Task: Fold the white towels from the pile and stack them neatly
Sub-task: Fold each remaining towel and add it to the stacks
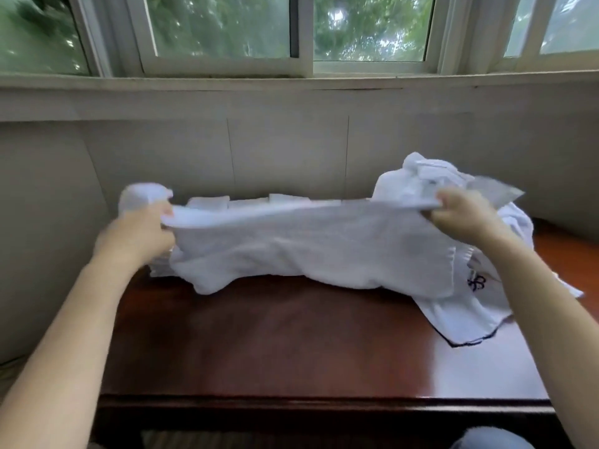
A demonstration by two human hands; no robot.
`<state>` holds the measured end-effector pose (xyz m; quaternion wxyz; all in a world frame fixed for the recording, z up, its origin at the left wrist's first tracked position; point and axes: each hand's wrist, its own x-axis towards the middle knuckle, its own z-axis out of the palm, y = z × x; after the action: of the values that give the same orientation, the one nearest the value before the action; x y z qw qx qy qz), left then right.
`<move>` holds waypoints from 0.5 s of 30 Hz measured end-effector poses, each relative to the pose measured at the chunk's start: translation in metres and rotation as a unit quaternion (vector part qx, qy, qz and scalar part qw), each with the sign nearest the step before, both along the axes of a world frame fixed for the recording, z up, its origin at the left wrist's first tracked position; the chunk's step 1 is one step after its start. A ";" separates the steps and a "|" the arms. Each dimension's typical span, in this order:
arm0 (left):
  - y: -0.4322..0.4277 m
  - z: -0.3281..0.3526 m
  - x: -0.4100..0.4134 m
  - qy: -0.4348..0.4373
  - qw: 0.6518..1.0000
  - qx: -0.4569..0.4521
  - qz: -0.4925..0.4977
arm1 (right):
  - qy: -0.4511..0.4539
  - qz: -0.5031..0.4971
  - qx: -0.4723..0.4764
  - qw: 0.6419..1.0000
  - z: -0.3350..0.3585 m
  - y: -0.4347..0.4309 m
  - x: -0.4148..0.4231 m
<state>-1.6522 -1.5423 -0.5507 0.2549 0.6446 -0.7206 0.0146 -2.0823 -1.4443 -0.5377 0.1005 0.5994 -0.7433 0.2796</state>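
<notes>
Left hand (142,231) and right hand (460,212) both clamped on the white towel (311,247), stretched above the wooden table (275,351), beside the towel pile (431,179).

A glossy dark red-brown wooden surface (291,345) stands against a pale panelled wall (285,147). At twelve o'clock, white-framed sliding windows (223,27) show green trees in daylight.

The near half of the dark wooden counter (275,351) is lying bare, leaving open room for hands to pass. A white towel (311,251) is stretching across the middle, blocking the way to the folded stack (227,202) sitting behind it by the wall (288,150). A loose towel pile (453,189) is crowding the far right corner.
</notes>
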 end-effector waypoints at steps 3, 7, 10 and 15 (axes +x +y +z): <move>0.036 -0.037 0.010 -0.174 0.889 0.424 -0.016 | -0.024 0.018 0.428 0.903 -0.029 0.028 0.011; 0.040 -0.089 -0.003 -0.219 0.892 0.394 -0.048 | -0.008 0.041 0.508 0.861 -0.072 0.014 0.036; 0.026 -0.137 -0.015 -0.165 0.940 0.283 -0.097 | 0.062 0.076 0.405 0.909 -0.111 -0.012 0.057; 0.018 -0.185 -0.005 -0.148 0.960 0.237 0.009 | 0.019 0.052 0.355 0.933 -0.199 -0.032 0.060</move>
<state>-1.6571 -1.5241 -0.7361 -0.0145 0.6839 -0.7270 -0.0586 -2.0218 -1.4763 -0.7369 -0.1193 0.6387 -0.7601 -0.0097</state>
